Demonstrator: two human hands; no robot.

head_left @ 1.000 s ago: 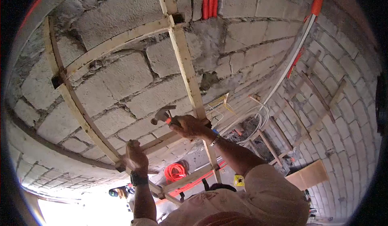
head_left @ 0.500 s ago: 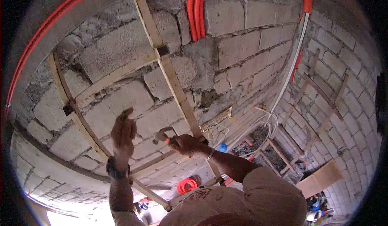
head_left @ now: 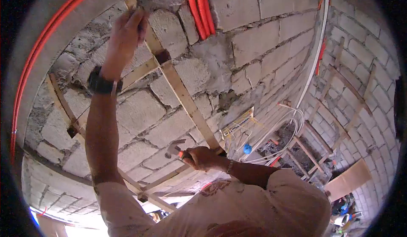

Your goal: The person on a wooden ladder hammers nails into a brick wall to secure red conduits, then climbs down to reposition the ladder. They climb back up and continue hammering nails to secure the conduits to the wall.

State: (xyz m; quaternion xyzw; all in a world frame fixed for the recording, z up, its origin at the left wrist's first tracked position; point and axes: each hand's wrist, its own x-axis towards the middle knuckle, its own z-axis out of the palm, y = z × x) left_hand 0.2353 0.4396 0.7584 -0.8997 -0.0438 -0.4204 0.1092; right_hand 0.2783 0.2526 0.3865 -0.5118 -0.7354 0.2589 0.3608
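My right hand [head_left: 203, 158] is wrapped around the orange-and-dark handle of a claw hammer [head_left: 173, 149], its metal head pointing left in front of the block wall. Up at the top left, my left hand [head_left: 127, 32] is raised against the upper part of a wooden batten [head_left: 182, 92]. Its fingers are bent and pressed together over the batten's edge; whatever lies between them is hidden. A dark watch [head_left: 101, 83] sits on the left wrist. Small dark blocks, one of them a dark wooden piece [head_left: 163, 57], mark where the battens cross.
Red conduits [head_left: 201, 12] run down the wall top, and more red conduit [head_left: 40, 46] curves along the left. Coiled pale cable [head_left: 296, 122] hangs at the right near a blue ball-like object [head_left: 247, 148]. Wooden frame pieces and a brown board [head_left: 348, 179] stand by the right wall.
My left hand has risen from beside the hammer to the batten's upper part. My right hand keeps the hammer at nearly the same height, and the view has shifted slightly.
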